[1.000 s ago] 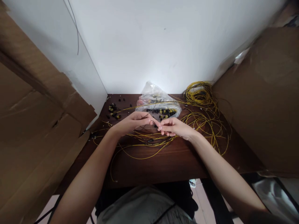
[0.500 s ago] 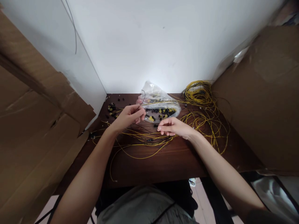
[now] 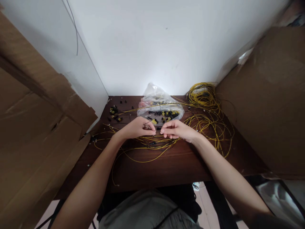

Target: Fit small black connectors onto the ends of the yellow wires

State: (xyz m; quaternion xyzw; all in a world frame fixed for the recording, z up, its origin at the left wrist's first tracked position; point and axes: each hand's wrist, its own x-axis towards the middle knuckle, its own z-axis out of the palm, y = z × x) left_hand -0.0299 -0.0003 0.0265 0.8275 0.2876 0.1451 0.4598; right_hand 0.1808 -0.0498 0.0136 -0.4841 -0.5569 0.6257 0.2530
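My left hand (image 3: 144, 128) is closed in a pinch just in front of a clear plastic bag (image 3: 152, 90); a thin dark wire shows at its fingers. Close by on the right, my right hand (image 3: 175, 129) is pinched too, on something too small to make out. A narrow gap separates the fingertips of both hands. Black and yellow connectors (image 3: 168, 114) lie in the bag. Under and in front of my hands, yellow and black wires (image 3: 147, 161) run across the dark wooden table (image 3: 181, 165).
A coil of yellow and black wire (image 3: 202, 95) sits at the back right, with looser loops before it. Small black and yellow parts (image 3: 113, 110) lie at the back left. Cardboard (image 3: 43, 127) stands on the left and more cardboard (image 3: 267, 105) on the right. A white wall (image 3: 154, 47) rises behind.
My left hand has moved right and toward me, close to my right hand. The dark wire that stood up from its fingers now lies lower. My right hand has barely moved.
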